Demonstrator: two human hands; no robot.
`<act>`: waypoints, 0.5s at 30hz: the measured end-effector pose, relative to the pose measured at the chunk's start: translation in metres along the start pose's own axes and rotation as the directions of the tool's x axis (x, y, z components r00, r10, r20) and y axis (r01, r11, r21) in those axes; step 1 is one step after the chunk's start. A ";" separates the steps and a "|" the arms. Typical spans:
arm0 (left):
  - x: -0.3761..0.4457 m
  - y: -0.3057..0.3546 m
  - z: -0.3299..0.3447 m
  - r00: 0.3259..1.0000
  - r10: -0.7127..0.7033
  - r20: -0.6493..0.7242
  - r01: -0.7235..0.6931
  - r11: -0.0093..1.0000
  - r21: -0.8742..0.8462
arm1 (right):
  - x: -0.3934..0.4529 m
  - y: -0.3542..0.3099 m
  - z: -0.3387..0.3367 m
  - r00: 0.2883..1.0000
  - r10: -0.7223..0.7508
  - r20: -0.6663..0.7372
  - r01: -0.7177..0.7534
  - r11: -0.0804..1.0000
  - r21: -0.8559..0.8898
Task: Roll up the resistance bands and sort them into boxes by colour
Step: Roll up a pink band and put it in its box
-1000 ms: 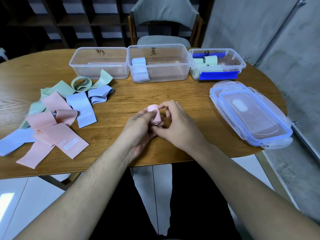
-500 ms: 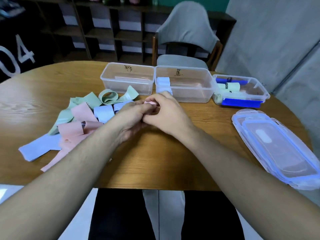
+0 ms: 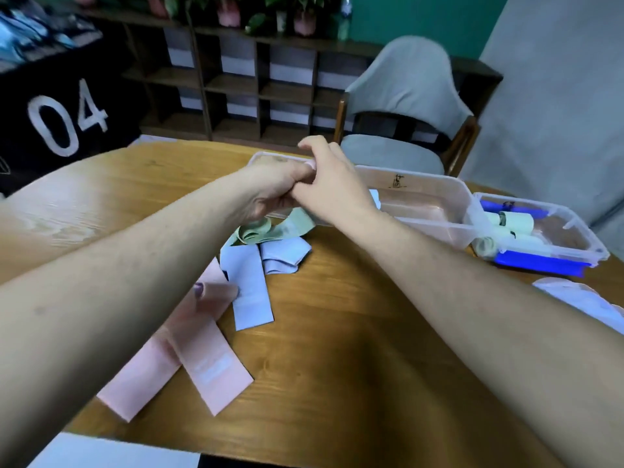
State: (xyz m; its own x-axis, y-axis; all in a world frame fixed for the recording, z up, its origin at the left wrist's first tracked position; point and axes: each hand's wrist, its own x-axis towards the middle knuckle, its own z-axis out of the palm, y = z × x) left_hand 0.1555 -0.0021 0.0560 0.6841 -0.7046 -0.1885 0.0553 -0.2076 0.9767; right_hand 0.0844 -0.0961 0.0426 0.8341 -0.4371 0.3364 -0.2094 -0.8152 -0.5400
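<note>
Nearest me, flat pink bands [image 3: 189,363] lie crossed on the wooden table [image 3: 354,383], with pale blue bands [image 3: 251,288] just beyond them and a looped green band [image 3: 270,231] farther on; none of these is rolled yet.

Above the green band my left hand [image 3: 270,190] and right hand [image 3: 334,187] are pressed together, fingers curled inward. A second ago they were low over the table with the pink roll [image 3: 310,164] plainly between them; since then both have lifted and reached forward, and now only a sliver of pink shows at the fingertips. I judge the roll is pinched between both hands, though the exact hold is hidden.

The hands now hang over the near rim of the leftmost clear box [image 3: 266,159], so I take this as the drop-off into the pink box. Beside it stands the middle box [image 3: 439,211], a pale blue roll just visible behind my right wrist, then the right box [image 3: 574,231] holding green rolls [image 3: 513,221]. The risk is the roll springing loose on release.
</note>
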 end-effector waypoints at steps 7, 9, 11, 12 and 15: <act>0.047 0.005 -0.032 0.997 0.027 -0.075 -0.010 0.976 0.215 | 0.052 0.018 0.017 0.984 0.025 0.178 -0.034 0.998 0.045; 0.059 0.001 -0.043 0.999 0.028 -0.025 -0.021 0.970 0.242 | 0.062 0.025 0.018 0.977 0.036 0.208 -0.055 0.995 0.087; 0.072 -0.003 -0.053 1.000 0.006 0.020 -0.010 0.973 0.229 | 0.073 0.032 0.020 0.970 0.078 0.232 -0.107 0.988 0.114; 0.078 -0.006 -0.058 0.999 -0.012 0.037 0.004 0.975 0.222 | 0.077 0.035 0.022 0.964 0.099 0.247 -0.134 0.982 0.130; 0.090 -0.010 -0.068 0.996 -0.049 0.073 0.027 0.958 0.285 | 0.087 0.041 0.028 0.946 0.148 0.288 -0.220 0.946 0.238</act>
State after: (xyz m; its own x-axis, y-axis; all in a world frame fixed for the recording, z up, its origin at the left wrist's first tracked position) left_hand 0.2654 -0.0171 0.0359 0.6255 -0.7412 -0.2435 -0.1361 -0.4110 0.9014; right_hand 0.1622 -0.1573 0.0281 0.9052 -0.4246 0.0167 -0.2600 -0.5845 -0.7686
